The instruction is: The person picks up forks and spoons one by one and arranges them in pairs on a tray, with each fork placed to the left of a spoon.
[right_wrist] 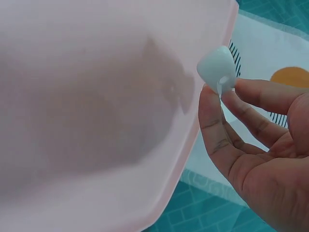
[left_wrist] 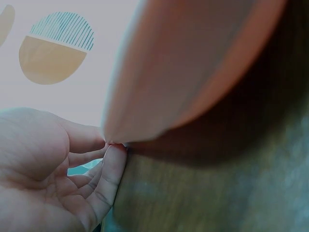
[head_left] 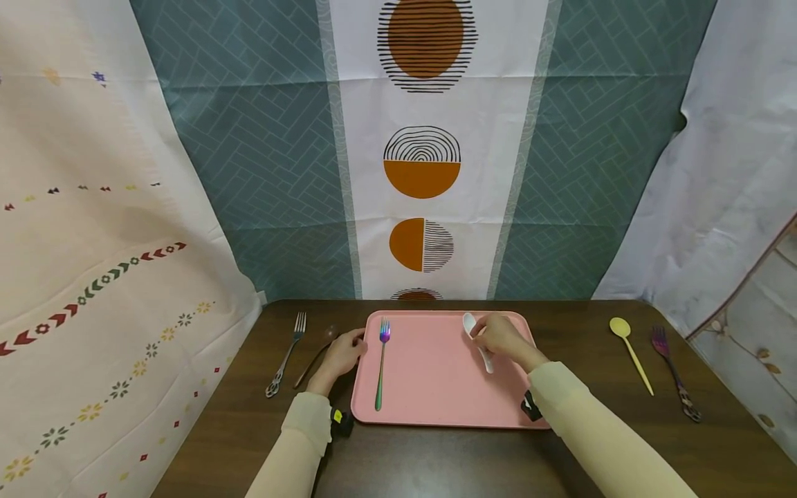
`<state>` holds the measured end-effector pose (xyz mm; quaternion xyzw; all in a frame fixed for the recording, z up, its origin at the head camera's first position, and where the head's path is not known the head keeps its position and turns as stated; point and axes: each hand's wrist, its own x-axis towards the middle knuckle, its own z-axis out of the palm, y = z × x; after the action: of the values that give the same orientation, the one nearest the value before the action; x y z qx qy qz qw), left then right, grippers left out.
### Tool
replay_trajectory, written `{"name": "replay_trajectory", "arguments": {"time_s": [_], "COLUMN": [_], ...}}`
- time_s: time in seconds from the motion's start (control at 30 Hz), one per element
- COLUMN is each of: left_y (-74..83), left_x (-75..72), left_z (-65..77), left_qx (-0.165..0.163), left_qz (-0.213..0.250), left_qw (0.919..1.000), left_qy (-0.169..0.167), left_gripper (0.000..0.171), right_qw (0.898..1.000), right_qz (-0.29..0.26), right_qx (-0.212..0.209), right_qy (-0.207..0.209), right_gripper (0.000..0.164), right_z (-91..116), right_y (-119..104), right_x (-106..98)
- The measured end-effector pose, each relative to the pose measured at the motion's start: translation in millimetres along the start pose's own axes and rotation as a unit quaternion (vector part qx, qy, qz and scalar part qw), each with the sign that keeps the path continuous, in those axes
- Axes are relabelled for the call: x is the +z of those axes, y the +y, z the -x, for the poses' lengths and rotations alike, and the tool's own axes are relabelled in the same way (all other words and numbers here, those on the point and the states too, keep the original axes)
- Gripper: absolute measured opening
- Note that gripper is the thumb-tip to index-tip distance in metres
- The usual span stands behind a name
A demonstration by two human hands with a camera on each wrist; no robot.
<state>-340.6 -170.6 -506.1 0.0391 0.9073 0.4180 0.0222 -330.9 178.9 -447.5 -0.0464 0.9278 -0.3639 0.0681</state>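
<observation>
My right hand (head_left: 503, 337) pinches a white spoon (head_left: 487, 362) over the right part of a pink tray (head_left: 436, 373). In the right wrist view, thumb and fingertips meet on the white spoon (right_wrist: 216, 65), whose end points toward the camera. At the tray's left rim is my left hand (head_left: 342, 354). The left wrist view has its thumb and a finger pinching the edge of the tray (left_wrist: 193, 72). A fork with a rainbow sheen (head_left: 382, 349) lies along the left side of the tray, tines pointing away from me.
Left of the tray, a silver fork (head_left: 286, 360) and a brown-handled spoon (head_left: 313, 361) lie on the dark wooden table (head_left: 436, 460). A yellow spoon (head_left: 636, 358) and a purple fork (head_left: 672, 370) lie at the right. Patterned cloth (head_left: 274, 152) hangs behind the table.
</observation>
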Motion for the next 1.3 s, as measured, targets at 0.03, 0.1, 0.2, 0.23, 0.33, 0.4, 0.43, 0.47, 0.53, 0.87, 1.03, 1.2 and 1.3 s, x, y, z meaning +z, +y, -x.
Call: {"name": "replay_trajectory", "arguments": {"time_s": [0.03, 0.1, 0.2, 0.23, 0.33, 0.4, 0.43, 0.47, 0.53, 0.87, 1.03, 1.2, 1.3], "left_y": [-0.2, -0.3, 0.1, 0.2, 0.4, 0.4, 0.4, 0.3, 0.3, -0.8, -0.9, -1.4, -1.5], "left_x": [0.0, -0.1, -0.1, -0.2, 0.0, 0.0, -0.1, -0.1, -0.5, -1.3, -0.1, -0.5, -0.7], "left_z": [0.1, 0.4, 0.7, 0.8, 0.8, 0.4, 0.3, 0.1, -0.3, 0.0, -0.2, -0.1, 0.0], "left_qx": [0.000, -0.001, 0.000, 0.000, 0.000, -0.001, -0.001, -0.001, 0.002, 0.006, 0.004, 0.007, 0.009], "left_qz": [0.000, 0.000, -0.001, -0.001, 0.000, 0.000, 0.000, -0.001, -0.002, 0.007, 0.007, 0.005, 0.006], "left_qw": [1.0000, 1.0000, 1.0000, 1.0000, 1.0000, 1.0000, 1.0000, 1.0000, 1.0000, 1.0000, 1.0000, 1.0000, 0.9999], "left_qy": [-0.001, -0.001, 0.001, 0.001, 0.001, 0.001, 0.002, 0.002, 0.003, -0.003, -0.003, 0.000, 0.000], "left_gripper": [0.044, 0.044, 0.044, 0.044, 0.044, 0.044, 0.044, 0.044, 0.044, 0.044, 0.045, 0.045, 0.044], "right_qw": [1.000, 1.000, 1.000, 1.000, 1.000, 1.000, 1.000, 1.000, 1.000, 0.999, 0.999, 0.998, 0.997], "right_qz": [0.002, 0.003, 0.001, -0.001, -0.003, 0.001, 0.002, 0.001, 0.001, -0.004, 0.007, 0.023, 0.030], "right_qx": [0.001, 0.001, -0.001, -0.002, 0.002, 0.000, 0.000, 0.001, -0.002, -0.024, -0.033, -0.053, -0.058], "right_qy": [-0.001, -0.003, -0.006, -0.007, -0.009, -0.012, -0.014, -0.015, -0.017, -0.024, -0.029, -0.034, -0.042], "right_gripper": [0.017, 0.017, 0.016, 0.016, 0.015, 0.014, 0.014, 0.013, 0.013, 0.012, 0.011, 0.012, 0.012], "right_z": [0, -1, -2, -2, -2, -3, -3, -3, -3, -4, -3, -3, -3], "right_y": [-2, -5, -10, -12, -16, -18, -19, -21, -24, -44, -53, -64, -71], "right_x": [2, 5, 9, 11, 16, 20, 22, 25, 29, 48, 57, 62, 66]}}
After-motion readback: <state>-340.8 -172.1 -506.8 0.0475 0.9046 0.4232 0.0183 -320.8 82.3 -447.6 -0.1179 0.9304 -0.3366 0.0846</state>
